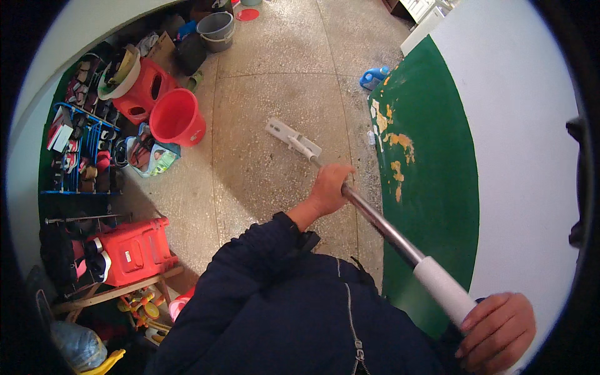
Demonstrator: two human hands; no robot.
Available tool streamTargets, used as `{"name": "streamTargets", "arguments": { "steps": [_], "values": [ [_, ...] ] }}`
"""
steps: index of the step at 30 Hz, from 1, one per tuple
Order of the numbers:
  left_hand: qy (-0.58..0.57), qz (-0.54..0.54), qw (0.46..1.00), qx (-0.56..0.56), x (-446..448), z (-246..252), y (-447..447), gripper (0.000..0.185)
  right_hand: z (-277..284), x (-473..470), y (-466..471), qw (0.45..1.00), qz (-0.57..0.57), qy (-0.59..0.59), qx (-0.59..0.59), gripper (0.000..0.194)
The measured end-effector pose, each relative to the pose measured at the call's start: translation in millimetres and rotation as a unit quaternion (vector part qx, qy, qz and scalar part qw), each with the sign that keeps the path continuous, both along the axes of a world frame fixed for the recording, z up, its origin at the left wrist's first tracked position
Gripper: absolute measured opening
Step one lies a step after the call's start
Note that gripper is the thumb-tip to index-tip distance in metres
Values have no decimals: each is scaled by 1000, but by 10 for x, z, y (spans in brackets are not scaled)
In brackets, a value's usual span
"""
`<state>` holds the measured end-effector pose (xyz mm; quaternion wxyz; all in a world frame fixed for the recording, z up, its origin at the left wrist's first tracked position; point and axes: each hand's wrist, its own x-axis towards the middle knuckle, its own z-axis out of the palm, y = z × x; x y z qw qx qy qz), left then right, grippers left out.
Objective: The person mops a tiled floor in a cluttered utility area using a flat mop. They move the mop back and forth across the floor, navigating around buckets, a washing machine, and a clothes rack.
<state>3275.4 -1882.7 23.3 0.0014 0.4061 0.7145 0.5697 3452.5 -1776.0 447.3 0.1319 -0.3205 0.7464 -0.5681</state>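
Observation:
A flat mop with a metal pole (pixel 384 225) runs slantwise across the view, from lower right up to the middle. My left hand (pixel 330 187) is wrapped around the lower pole, not far above the head. At the other end, my right hand (pixel 499 330) grips the white handle sleeve (pixel 443 286) near its top. The white rectangular mop head (pixel 293 137) lies on the speckled terrazzo floor (pixel 276 187). Any pad beneath the head is hidden.
On the left stand a red bucket (pixel 176 119), a red plastic stool (pixel 150 84), a shoe rack (pixel 89 154) and a red storage box (pixel 131 253). A grey bucket (pixel 216 30) is farther off. Along the right, a blue bottle (pixel 373 78) stands by the peeling green wall (pixel 431 164).

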Motion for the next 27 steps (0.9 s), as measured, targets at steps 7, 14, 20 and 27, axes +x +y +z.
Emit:
{"name": "streamTargets", "arguments": {
  "steps": [7,14,20,27],
  "values": [
    [-18,-131,986,-102,400,-465,-124,30,-356,465,10,990,-6,-113,89,15],
    [30,-185,966,-177,1097,-739,20,36,-568,1934,-27,884,-306,-170,308,46],
    [60,-255,920,-293,1939,-1036,86,46,-1421,3521,330,878,-213,-414,-113,60],
    [206,-271,890,-304,3293,-1003,150,23,-1374,5271,399,795,-281,-537,-25,69]
  ]
}}
